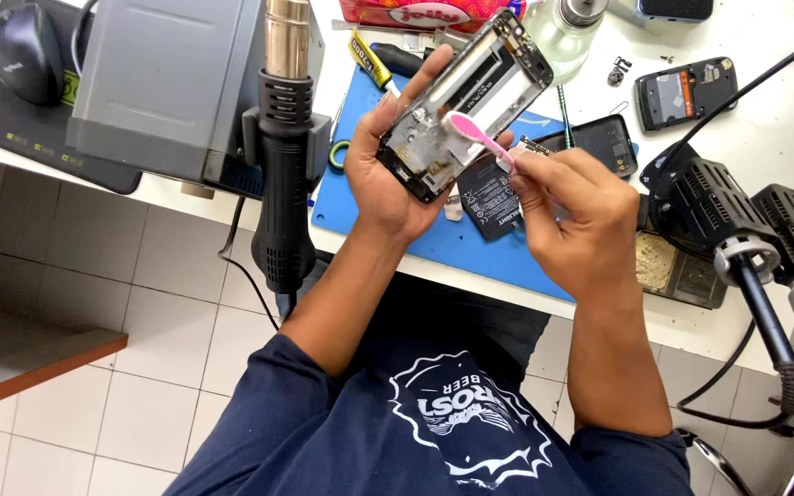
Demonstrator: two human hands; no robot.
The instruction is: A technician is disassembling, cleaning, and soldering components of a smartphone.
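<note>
Phone frame (466, 101), one opened shell with its insides bare, lay tilted in the left hand (388, 174), whose fingers curled around its edges above the blue mat (388, 230). The right hand (572, 216) pinched one pink toothbrush (475, 133), its head apparently touching the frame's lower part. On the mat lay one black battery (489, 197); one hot-air gun (282, 174) hung left, and two black soldering stands (751, 220) sat right.
</note>
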